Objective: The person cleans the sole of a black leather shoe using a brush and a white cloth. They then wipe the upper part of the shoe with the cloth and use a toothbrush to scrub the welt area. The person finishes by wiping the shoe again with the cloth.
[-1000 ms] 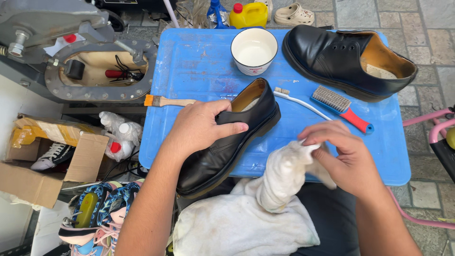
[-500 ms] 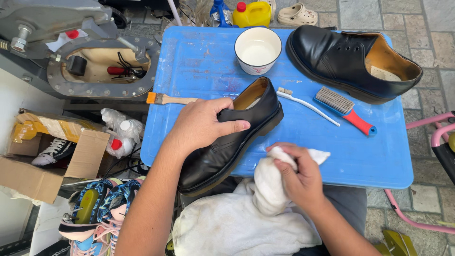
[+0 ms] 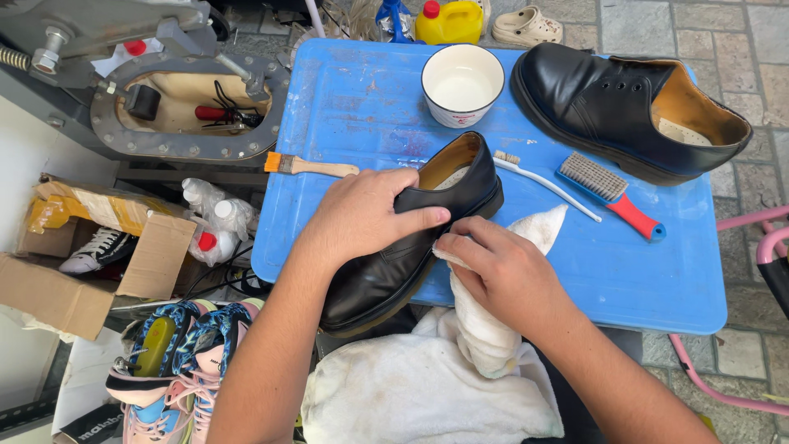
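Left hand (image 3: 362, 215): laid over the vamp of the black leather shoe (image 3: 403, 247), fingers curled across the upper and thumb along the near side, clamped on it, seemingly to steady it.
Shoe position: heel on the blue bench (image 3: 575, 271), toe overhanging the near edge toward the person, sole down, tilted slightly.
Right hand (image 3: 501, 271): closed round a bunched white cloth (image 3: 485, 329), fingers together, the wad pressed against the shoe's outer side just below the collar.
Shoe relative to fingers: beneath the left fingers, touching the right fingertips through the cloth.
Cloth: tail hangs down onto a larger white towel (image 3: 411, 395) across the lap.
Bench items: second black shoe (image 3: 616, 107), white bowl (image 3: 462, 82), toothbrush (image 3: 546, 182), red-handled brush (image 3: 612, 193), small paintbrush (image 3: 308, 166), all well apart from both hands.
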